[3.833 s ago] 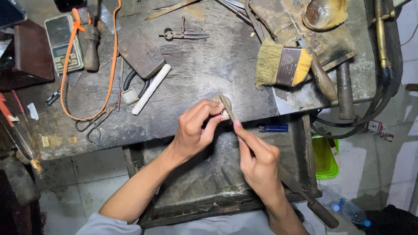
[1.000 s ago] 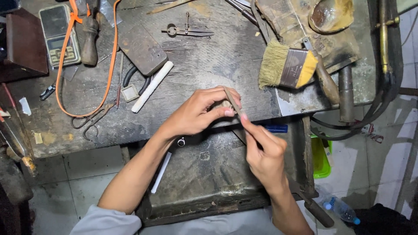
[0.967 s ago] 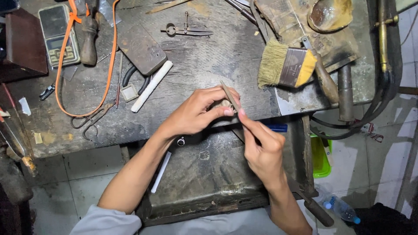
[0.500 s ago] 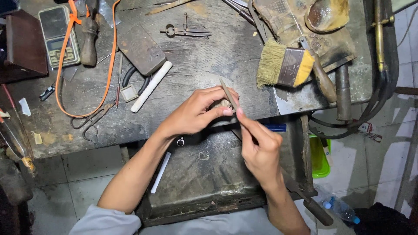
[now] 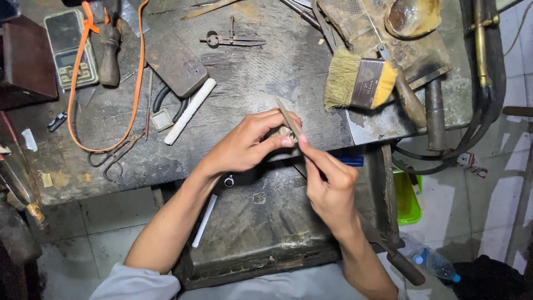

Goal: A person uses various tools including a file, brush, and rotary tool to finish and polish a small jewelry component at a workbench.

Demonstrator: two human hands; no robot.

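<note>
A slim file (image 5: 288, 116) slants from ten o'clock down to four, its long axis crossing a small metal piece (image 5: 283, 132) at the worktop (image 5: 261, 72) edge. The left hand (image 5: 247, 147) pinches that piece; the right hand (image 5: 327, 180), at five o'clock, grips the file's lower end. Fingers hide the piece's shape.

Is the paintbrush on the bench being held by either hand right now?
No, the paintbrush lies alone on the bench, while the left hand and right hand work a thin file together.
</note>
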